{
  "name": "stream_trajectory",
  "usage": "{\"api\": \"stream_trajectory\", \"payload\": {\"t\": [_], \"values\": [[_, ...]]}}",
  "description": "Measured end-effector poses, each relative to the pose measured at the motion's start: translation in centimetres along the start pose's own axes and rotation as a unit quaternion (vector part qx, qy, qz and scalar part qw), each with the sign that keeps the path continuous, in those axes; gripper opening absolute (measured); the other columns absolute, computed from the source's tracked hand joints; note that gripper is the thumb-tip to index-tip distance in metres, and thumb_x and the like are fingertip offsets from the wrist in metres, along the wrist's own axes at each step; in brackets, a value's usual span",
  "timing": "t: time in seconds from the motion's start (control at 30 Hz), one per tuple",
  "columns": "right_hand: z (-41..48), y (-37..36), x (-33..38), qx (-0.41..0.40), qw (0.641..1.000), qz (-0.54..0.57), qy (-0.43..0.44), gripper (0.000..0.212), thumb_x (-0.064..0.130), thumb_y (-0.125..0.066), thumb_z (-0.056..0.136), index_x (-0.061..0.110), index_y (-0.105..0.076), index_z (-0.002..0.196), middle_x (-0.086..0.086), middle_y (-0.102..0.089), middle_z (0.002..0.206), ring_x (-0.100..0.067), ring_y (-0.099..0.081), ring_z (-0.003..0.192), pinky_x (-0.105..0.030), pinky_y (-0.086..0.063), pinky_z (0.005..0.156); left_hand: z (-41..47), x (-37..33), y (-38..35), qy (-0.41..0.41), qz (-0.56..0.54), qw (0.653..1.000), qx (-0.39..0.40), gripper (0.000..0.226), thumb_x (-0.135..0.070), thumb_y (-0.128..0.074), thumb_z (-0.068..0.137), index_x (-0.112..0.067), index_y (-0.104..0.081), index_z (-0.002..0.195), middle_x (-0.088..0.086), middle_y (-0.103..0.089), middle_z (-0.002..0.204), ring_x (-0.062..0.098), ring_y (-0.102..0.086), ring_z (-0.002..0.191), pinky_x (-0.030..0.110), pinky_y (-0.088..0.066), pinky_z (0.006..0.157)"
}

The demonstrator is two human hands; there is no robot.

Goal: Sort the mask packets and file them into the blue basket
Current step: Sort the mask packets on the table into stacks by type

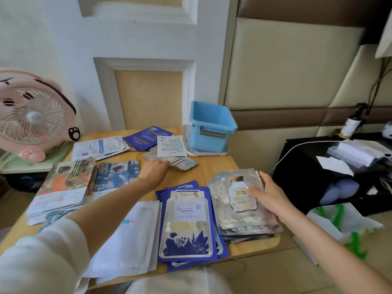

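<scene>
Now, the left hand [156, 169] touches the loose silver packets [182, 162], its grip unclear, and should gather them squarely, while the right hand [269, 195] lies flat steadying the gold pile [244, 218]; the blue basket [212, 126] stands beyond both hands.

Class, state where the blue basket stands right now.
Head view: the blue basket stands on a white tray at the wooden table's far right corner, just right of a white packet.

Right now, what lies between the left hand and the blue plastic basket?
Head view: loose silver foil packets at the left hand, a white printed packet lying on them, then the white tray holding the blue plastic basket.
</scene>
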State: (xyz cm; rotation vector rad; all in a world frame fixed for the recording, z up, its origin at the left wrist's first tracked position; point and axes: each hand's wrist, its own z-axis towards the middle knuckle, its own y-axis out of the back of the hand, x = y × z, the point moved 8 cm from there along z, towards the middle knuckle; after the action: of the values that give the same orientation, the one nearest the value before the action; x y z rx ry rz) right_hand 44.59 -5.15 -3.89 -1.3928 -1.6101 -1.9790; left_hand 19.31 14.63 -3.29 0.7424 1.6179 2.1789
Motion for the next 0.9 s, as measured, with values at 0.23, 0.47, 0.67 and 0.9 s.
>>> {"api": "stream_trajectory", "payload": {"t": [0.23,0.47,0.67,0.9], "values": [[-1.1,2.1,7.2,-0.070,0.975,0.098,0.186,0.064,0.037,-0.062,0.086,0.028,-0.033,0.143,0.008,-0.037,0.148,-0.008,-0.036,0.134,-0.030,-0.029,0.109,-3.3,2.4,11.8,0.080,-0.376,0.852,-0.357,0.024,-0.021,-0.037,0.097,-0.006,-0.055,0.091,0.003,-0.059,0.080,0.017,-0.049,0.067,0.027,-0.039,0.057],[-3.5,-1.7,13.4,0.223,0.907,0.294,0.204,0.098,0.080,-0.058,0.058,0.024,-0.041,0.137,-0.009,-0.066,0.119,-0.026,-0.064,0.106,-0.040,-0.052,0.089,-2.6,-0.8,15.3,0.086,-0.575,0.756,-0.301,0.022,-0.018,-0.043,0.098,-0.009,-0.050,0.080,-0.006,-0.052,0.064,0.011,-0.042,0.062,0.025,-0.034,0.058],[-2.8,2.6,13.9,0.094,0.925,0.320,0.181,0.053,0.048,-0.071,0.073,0.027,-0.058,0.120,-0.012,-0.067,0.112,-0.023,-0.065,0.093,-0.031,-0.052,0.073,-3.1,-6.3,17.3,-0.133,-0.418,0.884,-0.162,0.019,-0.019,-0.051,0.095,-0.005,-0.059,0.084,0.000,-0.058,0.073,0.017,-0.048,0.069,0.025,-0.035,0.063],[-4.9,1.7,14.3,0.171,0.962,0.086,0.196,0.035,-0.007,-0.072,0.073,0.023,-0.064,0.089,0.015,-0.067,0.074,0.006,-0.061,0.064,-0.005,-0.042,0.055,-5.7,-11.5,20.6,-0.286,-0.178,0.875,-0.348,0.040,-0.046,-0.048,0.083,-0.011,-0.062,0.073,0.002,-0.065,0.063,0.018,-0.061,0.054,0.017,-0.031,0.049]]}}
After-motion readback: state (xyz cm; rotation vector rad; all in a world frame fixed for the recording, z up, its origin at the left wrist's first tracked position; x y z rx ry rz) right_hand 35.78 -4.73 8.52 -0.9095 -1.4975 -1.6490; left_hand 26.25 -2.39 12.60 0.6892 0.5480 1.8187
